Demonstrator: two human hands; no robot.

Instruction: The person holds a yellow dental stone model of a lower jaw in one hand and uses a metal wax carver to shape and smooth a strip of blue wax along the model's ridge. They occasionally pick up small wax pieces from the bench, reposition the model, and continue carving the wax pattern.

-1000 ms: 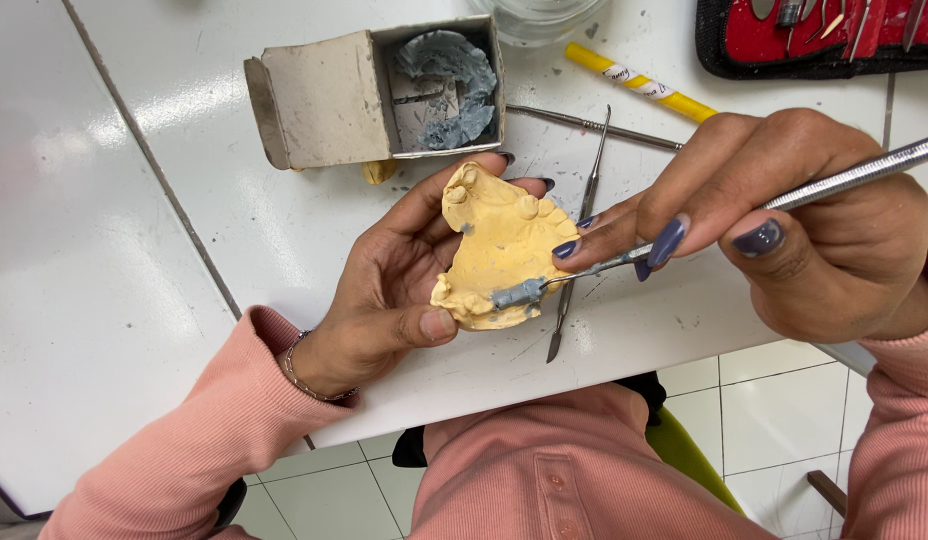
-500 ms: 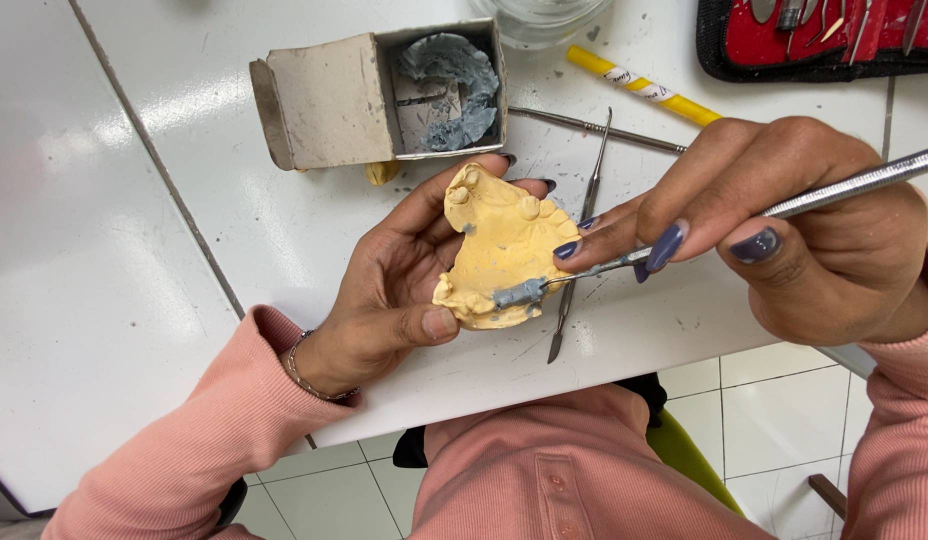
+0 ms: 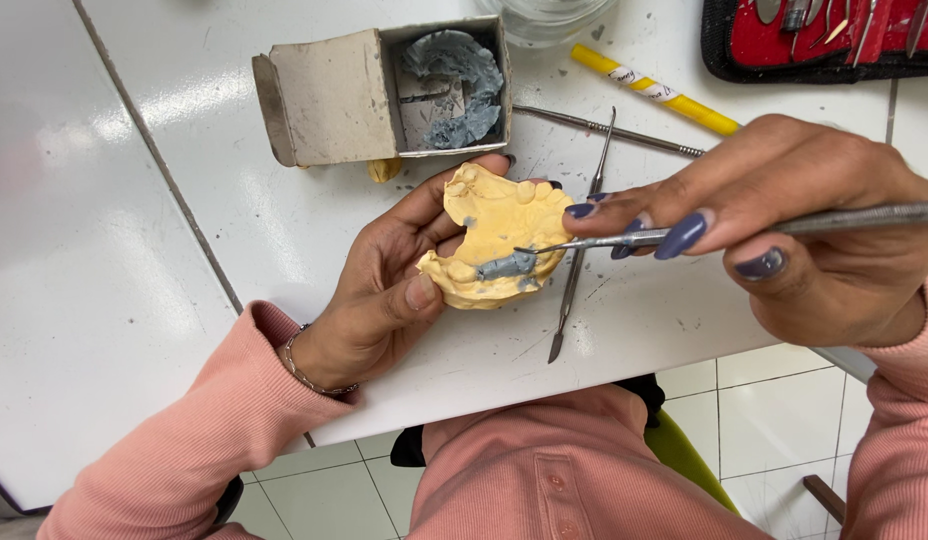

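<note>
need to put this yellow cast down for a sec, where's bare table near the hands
Bare room: the wide white table left of the open cardboard box and the left hand. A smaller patch lies on the near edge under the right hand. Crowded: behind the cast, with loose metal tools, yellow pen and red tool case.

Sleeves: ribbed pink knit, long, reaching both wrists.
Top: same pink knit, with a buttoned placket at the front.
Left hand (image 3: 384, 290): thin metal bracelet (image 3: 306, 372) at the wrist.
Right hand (image 3: 784, 235): long nails painted blue-grey.
</note>
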